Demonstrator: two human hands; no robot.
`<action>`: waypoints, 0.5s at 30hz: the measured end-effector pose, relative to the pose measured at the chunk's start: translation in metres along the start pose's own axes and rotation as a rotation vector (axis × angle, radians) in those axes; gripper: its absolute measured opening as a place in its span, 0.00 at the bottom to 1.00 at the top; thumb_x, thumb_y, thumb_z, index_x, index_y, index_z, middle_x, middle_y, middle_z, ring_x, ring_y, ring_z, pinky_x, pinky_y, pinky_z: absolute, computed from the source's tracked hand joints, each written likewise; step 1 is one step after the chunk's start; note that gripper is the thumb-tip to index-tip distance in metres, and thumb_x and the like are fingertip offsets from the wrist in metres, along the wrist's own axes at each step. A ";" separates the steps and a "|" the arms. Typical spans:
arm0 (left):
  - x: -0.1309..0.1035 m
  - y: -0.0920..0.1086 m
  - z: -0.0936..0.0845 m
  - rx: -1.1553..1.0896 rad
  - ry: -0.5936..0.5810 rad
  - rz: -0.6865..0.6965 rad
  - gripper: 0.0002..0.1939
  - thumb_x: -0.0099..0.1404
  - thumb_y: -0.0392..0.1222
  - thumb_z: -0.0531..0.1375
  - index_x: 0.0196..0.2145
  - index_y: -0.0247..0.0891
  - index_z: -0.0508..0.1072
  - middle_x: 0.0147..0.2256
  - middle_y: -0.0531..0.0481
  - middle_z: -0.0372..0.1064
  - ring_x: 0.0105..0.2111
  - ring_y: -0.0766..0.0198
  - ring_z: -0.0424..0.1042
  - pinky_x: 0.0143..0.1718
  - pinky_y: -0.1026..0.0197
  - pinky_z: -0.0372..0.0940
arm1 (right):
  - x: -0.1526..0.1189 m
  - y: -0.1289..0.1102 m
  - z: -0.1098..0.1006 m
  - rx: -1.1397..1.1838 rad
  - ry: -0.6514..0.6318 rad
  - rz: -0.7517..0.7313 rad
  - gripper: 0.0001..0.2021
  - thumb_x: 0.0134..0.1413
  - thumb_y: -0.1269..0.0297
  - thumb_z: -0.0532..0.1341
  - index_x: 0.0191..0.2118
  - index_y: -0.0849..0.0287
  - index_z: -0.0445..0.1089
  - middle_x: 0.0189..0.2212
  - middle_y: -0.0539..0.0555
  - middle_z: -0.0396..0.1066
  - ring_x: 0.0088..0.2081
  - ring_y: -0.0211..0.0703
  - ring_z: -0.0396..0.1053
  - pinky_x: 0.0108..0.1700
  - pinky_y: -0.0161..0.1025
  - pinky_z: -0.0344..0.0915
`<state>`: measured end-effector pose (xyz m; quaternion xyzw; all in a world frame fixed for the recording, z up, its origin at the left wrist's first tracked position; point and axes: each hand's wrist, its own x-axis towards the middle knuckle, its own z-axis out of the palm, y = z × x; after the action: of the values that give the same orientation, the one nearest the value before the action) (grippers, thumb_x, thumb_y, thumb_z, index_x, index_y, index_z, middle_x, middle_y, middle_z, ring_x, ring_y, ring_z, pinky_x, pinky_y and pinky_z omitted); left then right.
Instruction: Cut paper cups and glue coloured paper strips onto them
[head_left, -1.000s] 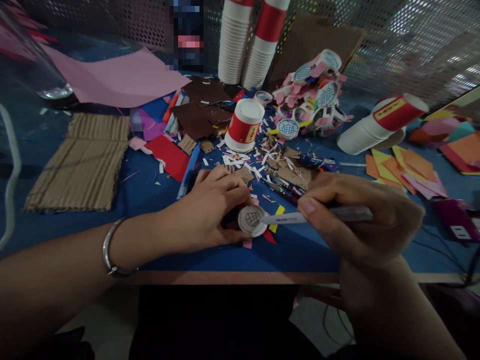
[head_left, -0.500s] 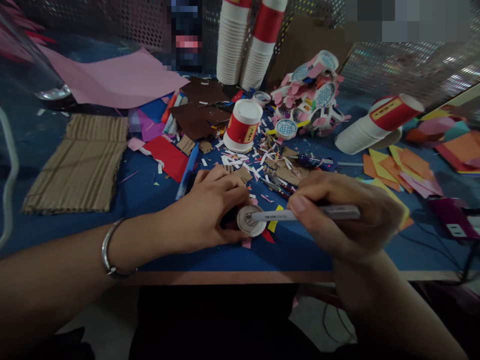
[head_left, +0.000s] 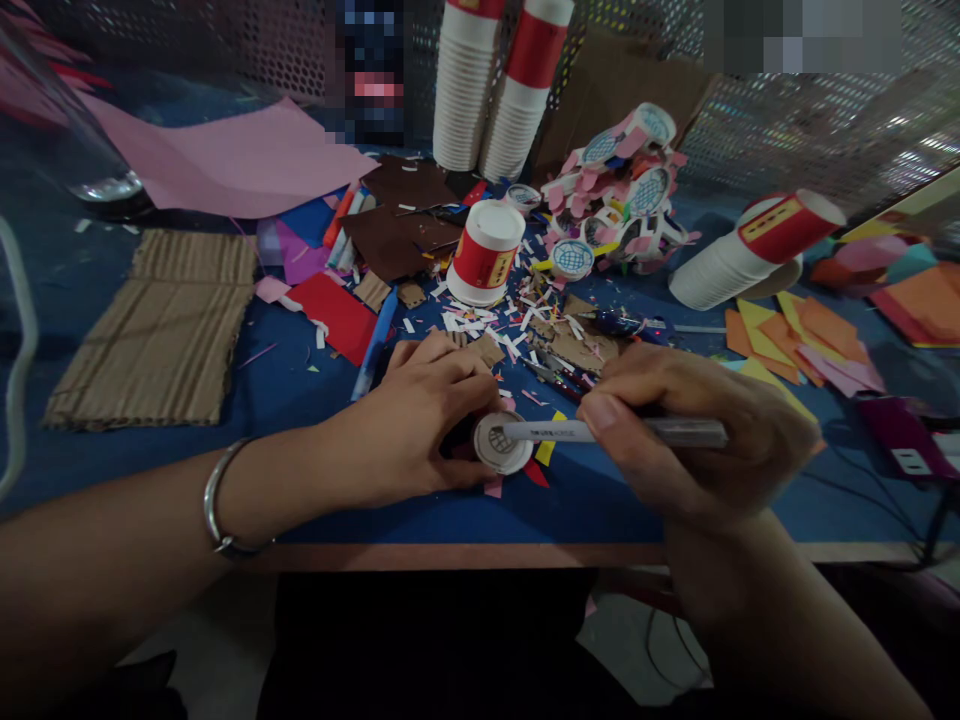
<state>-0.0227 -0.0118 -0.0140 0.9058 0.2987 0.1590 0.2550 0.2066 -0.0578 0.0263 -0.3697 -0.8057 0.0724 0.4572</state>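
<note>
My left hand [head_left: 424,420] is closed round a small white paper disc piece [head_left: 510,457] with a dark grid drawing on its round face. Pink and red paper tabs stick out around that piece. A white marker [head_left: 675,431] is pinched in my right hand [head_left: 690,430], its tip touching the drawing on the disc. Behind my hands stands an upside-down red and white paper cup [head_left: 486,252]. Scissors [head_left: 559,377] lie partly hidden behind my right hand.
Stacked paper cups [head_left: 465,100] stand at the back. A pile of pink and white disc pieces [head_left: 649,190] is right of them. Corrugated cardboard [head_left: 161,330] lies left, a blue marker [head_left: 375,345] near my left hand, coloured paper [head_left: 832,330] right, paper scraps [head_left: 480,322] in the middle.
The marker and my right hand have shifted slightly to the right. More dark lines of the drawing show on the disc. My left hand stays in place.
</note>
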 end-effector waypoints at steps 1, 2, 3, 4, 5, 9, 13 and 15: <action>0.000 0.000 0.000 -0.003 0.000 0.000 0.24 0.62 0.59 0.71 0.49 0.42 0.77 0.50 0.45 0.74 0.52 0.45 0.65 0.53 0.43 0.54 | 0.001 0.000 0.001 0.000 -0.004 -0.011 0.12 0.57 0.77 0.64 0.26 0.54 0.70 0.21 0.47 0.71 0.20 0.38 0.67 0.22 0.39 0.64; 0.000 0.000 0.000 -0.005 0.000 0.001 0.24 0.62 0.59 0.71 0.48 0.42 0.77 0.50 0.45 0.74 0.52 0.45 0.65 0.53 0.43 0.54 | 0.001 0.000 0.002 -0.003 -0.007 -0.023 0.12 0.56 0.77 0.64 0.27 0.54 0.70 0.21 0.47 0.70 0.20 0.38 0.67 0.22 0.39 0.64; 0.000 0.000 0.000 -0.008 0.001 0.004 0.24 0.62 0.59 0.71 0.48 0.42 0.77 0.50 0.45 0.74 0.51 0.45 0.65 0.53 0.43 0.53 | 0.002 0.000 0.002 -0.010 -0.013 -0.031 0.11 0.56 0.77 0.64 0.27 0.54 0.69 0.20 0.47 0.69 0.20 0.38 0.67 0.21 0.38 0.64; 0.000 0.000 0.000 -0.008 0.002 0.008 0.24 0.62 0.59 0.70 0.48 0.42 0.77 0.50 0.45 0.74 0.51 0.45 0.65 0.53 0.44 0.53 | 0.002 0.000 0.003 -0.017 -0.022 -0.034 0.11 0.56 0.76 0.64 0.27 0.54 0.69 0.20 0.47 0.69 0.20 0.38 0.67 0.21 0.38 0.63; 0.000 0.000 0.000 -0.006 0.004 0.012 0.24 0.62 0.59 0.70 0.48 0.42 0.77 0.50 0.45 0.74 0.51 0.46 0.65 0.52 0.44 0.54 | 0.003 -0.001 0.003 -0.022 -0.034 -0.039 0.11 0.56 0.76 0.64 0.27 0.54 0.69 0.20 0.47 0.69 0.20 0.38 0.67 0.21 0.38 0.63; -0.001 0.000 0.000 0.007 0.007 0.016 0.23 0.63 0.58 0.70 0.48 0.42 0.77 0.50 0.44 0.74 0.51 0.47 0.65 0.51 0.45 0.54 | 0.004 -0.001 0.004 -0.035 -0.051 -0.053 0.12 0.56 0.77 0.63 0.26 0.54 0.68 0.20 0.47 0.69 0.20 0.37 0.67 0.22 0.37 0.63; -0.001 0.001 -0.001 0.004 0.006 0.011 0.22 0.62 0.58 0.70 0.48 0.42 0.77 0.50 0.45 0.74 0.51 0.46 0.65 0.53 0.44 0.53 | 0.004 -0.001 0.004 -0.043 -0.033 -0.035 0.10 0.56 0.75 0.64 0.27 0.54 0.69 0.20 0.46 0.69 0.20 0.37 0.68 0.22 0.37 0.62; -0.001 0.000 0.000 0.009 0.004 0.011 0.23 0.62 0.58 0.70 0.48 0.43 0.77 0.51 0.45 0.74 0.51 0.46 0.65 0.53 0.44 0.53 | 0.004 0.000 0.004 -0.040 -0.045 -0.041 0.10 0.56 0.75 0.64 0.27 0.54 0.69 0.21 0.47 0.70 0.21 0.37 0.68 0.23 0.36 0.63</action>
<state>-0.0236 -0.0127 -0.0136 0.9083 0.2946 0.1608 0.2496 0.2021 -0.0547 0.0267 -0.3604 -0.8243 0.0551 0.4331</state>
